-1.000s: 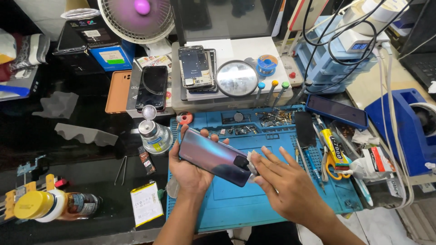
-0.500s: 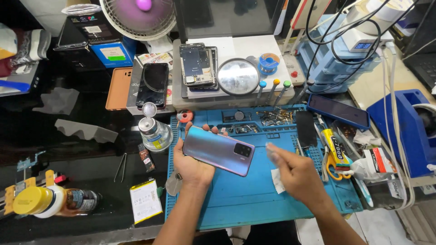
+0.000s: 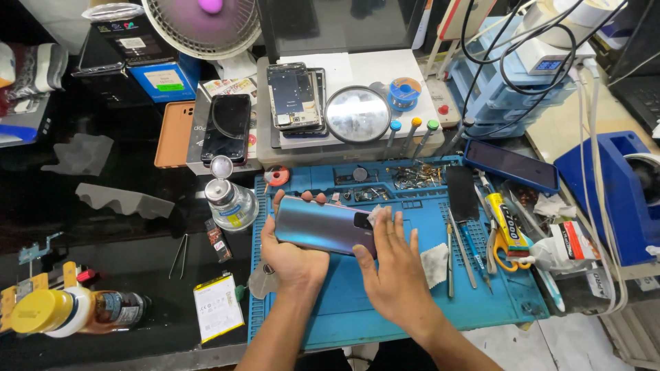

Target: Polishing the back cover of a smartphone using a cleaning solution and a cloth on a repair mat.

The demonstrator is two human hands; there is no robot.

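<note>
1. Smartphone (image 3: 323, 225): back cover up, blue-violet sheen, camera block toward its right end. It was held just above the blue repair mat (image 3: 357, 309), near the mat's middle-left.
2. Left hand (image 3: 292, 255): clamped on the phone from below, palm under its near edge and fingertips curled over the far edge.
3. Right hand (image 3: 395, 275): lay flat and open, fingers together, pressing on the camera end of the phone; it gripped nothing.
4. White wipe (image 3: 434, 264): lay on the mat, just right of the right hand.
5. Pump-top solvent bottle (image 3: 230, 199): stood at the mat's far-left corner, near the left hand.
6. Tweezers (image 3: 453, 257), scissors (image 3: 505, 237) and loose screws (image 3: 412, 175): spread over the mat's right and far parts.
7. Loose battery (image 3: 218, 306): lay on the dark worktop, left of the mat.
8. Risk, by judgement: uneven pressure from the right hand could tip the phone out of the left hand's hold; it might drop onto the tools. The nearby solvent bottle could be knocked by an elbow or wrist.
</note>
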